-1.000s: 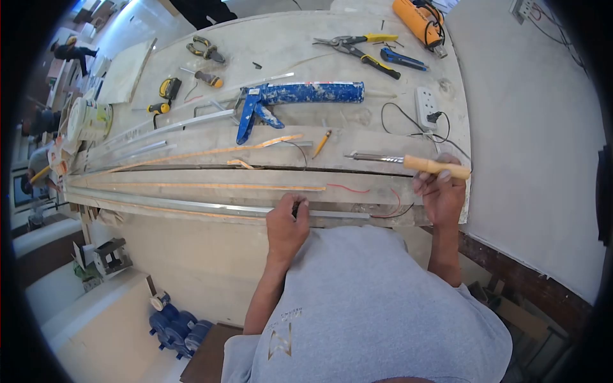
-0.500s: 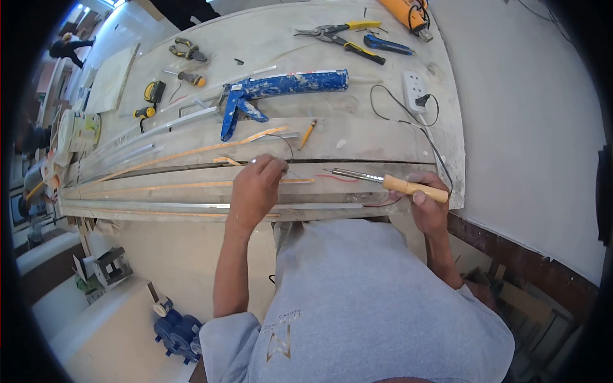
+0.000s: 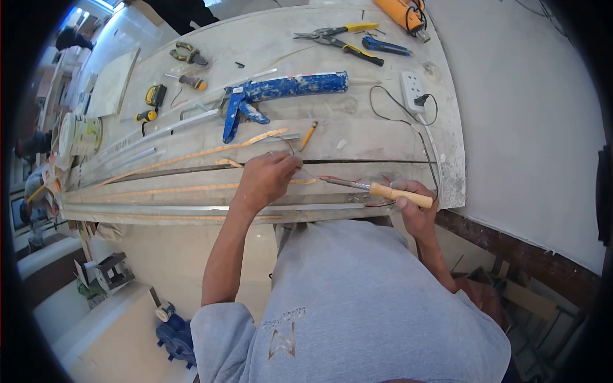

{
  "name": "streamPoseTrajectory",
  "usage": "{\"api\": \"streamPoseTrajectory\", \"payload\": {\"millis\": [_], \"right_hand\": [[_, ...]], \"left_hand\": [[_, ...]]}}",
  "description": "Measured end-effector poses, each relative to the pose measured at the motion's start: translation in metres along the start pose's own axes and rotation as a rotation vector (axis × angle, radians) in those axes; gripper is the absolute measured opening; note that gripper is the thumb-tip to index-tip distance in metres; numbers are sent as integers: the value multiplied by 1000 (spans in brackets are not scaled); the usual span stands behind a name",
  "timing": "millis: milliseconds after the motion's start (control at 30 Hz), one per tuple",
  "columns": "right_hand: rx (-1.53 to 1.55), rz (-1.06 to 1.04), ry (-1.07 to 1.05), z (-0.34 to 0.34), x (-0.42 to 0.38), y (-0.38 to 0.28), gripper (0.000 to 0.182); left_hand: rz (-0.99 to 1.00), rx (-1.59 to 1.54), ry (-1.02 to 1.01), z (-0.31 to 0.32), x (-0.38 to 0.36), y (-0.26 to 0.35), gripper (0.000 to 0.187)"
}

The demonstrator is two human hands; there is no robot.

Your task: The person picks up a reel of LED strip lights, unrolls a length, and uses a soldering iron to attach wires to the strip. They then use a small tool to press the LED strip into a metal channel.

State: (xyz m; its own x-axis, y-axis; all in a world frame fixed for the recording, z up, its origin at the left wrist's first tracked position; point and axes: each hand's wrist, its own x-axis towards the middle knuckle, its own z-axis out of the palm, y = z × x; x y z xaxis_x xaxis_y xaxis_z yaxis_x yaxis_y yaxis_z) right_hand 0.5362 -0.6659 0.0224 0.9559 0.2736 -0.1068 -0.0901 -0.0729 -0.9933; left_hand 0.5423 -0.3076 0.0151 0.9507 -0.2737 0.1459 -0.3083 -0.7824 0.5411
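Note:
My right hand (image 3: 418, 207) is wrapped round the wooden handle of a soldering iron (image 3: 401, 194), whose metal tip points left. My left hand (image 3: 267, 180) pinches a thin wire (image 3: 308, 172) between thumb and fingers. The iron's tip lies close to the wire's end; whether they touch is too small to tell. Beneath the left hand runs an orange LED strip (image 3: 166, 190) with its end near the tip. A red wire (image 3: 329, 177) lies by the tip. Along the table's front edge lies a metal profile (image 3: 319, 207).
On the worktable (image 3: 383, 150) lie a blue caulking gun (image 3: 297, 86), a pencil (image 3: 308, 136), snips (image 3: 345, 45), a blue cutter (image 3: 386, 46), pliers (image 3: 189, 53), a screwdriver (image 3: 191, 82), a tape measure (image 3: 154, 96), a power strip (image 3: 412, 90) and an orange heat gun (image 3: 402, 16). People stand beyond.
The soldering iron has moved left and slightly down, its tip now near the wire. My left hand has shifted right with the wire. The view has shifted slightly.

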Motion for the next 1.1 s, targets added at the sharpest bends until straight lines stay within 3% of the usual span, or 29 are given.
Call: {"api": "streamPoseTrajectory", "payload": {"millis": [900,1100], "right_hand": [[-55,-19,-24,11,1,-9,41],[30,-21,-54,13,3,-9,31]], "left_hand": [[51,38,-51,7,1,-8,13],[49,43,-46,8,1,-8,13]]}}
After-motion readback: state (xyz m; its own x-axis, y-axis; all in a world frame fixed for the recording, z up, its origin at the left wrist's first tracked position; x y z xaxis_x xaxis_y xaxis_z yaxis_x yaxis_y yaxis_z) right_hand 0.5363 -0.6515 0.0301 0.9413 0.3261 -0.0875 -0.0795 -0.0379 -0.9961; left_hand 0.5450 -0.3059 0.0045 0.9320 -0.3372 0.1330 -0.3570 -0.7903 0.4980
